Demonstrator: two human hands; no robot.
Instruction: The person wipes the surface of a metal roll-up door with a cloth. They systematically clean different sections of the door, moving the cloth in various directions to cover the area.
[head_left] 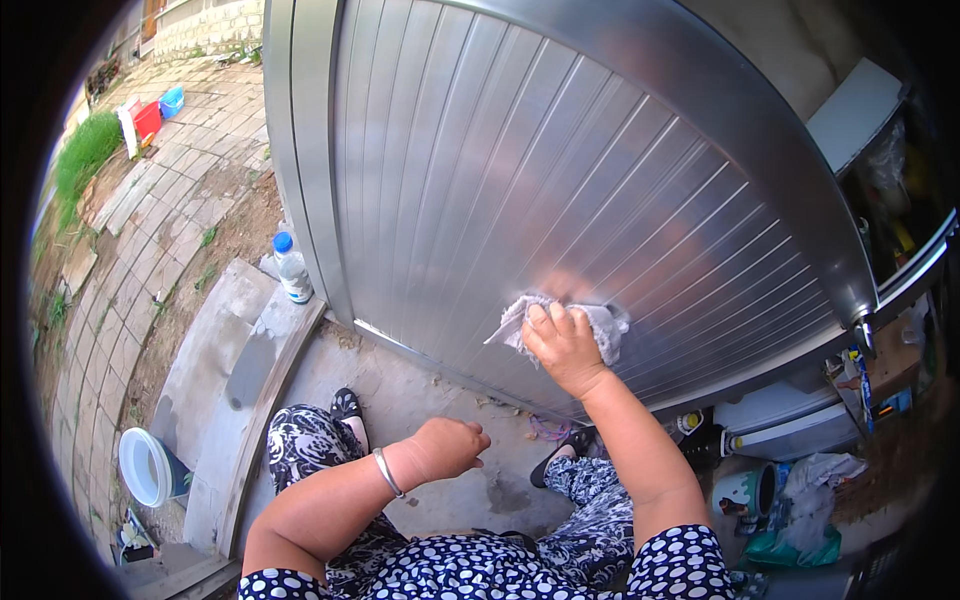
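Observation:
My right hand [564, 350] presses a pale, crumpled cloth [608, 328] flat against a shiny grey metal door [450, 190] with ribbed panels. The fingers bend over the cloth, and its loose edges stick out on both sides. A blurred reflection of the hand shows on the metal just above. My left hand [448, 448], with a silver bangle on its wrist, hangs in front of my body, apart from the door. Its fingers are curled in, and the palm side is hidden.
A clear bottle with a blue cap [292, 268] stands left of the door on a stone sill. A white bucket [150, 468] is at lower left. Bags, a tin [748, 492] and boxes crowd the right. Red and blue buckets [172, 101] sit far off on the brick paving.

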